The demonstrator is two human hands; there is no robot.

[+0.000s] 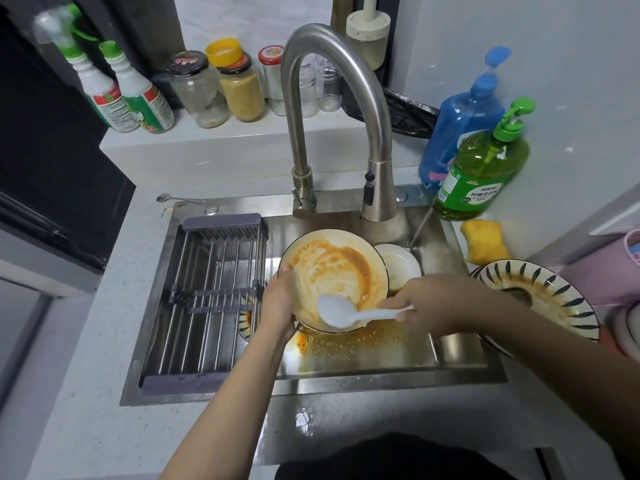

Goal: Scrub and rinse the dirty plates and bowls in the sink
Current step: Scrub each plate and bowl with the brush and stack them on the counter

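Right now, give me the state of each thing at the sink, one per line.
Large bowl: tilted, orange-smeared, gripped by left hand.
White spoon: held by right hand, over the bowl.
Small white bowl: in sink, unwashed.
Patterned plate: dirty, on sink edge.
Faucet: no visible water.
Drying rack: empty.

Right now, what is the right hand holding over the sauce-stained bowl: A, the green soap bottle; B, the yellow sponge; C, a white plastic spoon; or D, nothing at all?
C: the right hand grips the handle of a white plastic spoon whose bowl lies inside the orange-smeared bowl, which the left hand holds tilted over the sink; the yellow sponge sits untouched on the counter.
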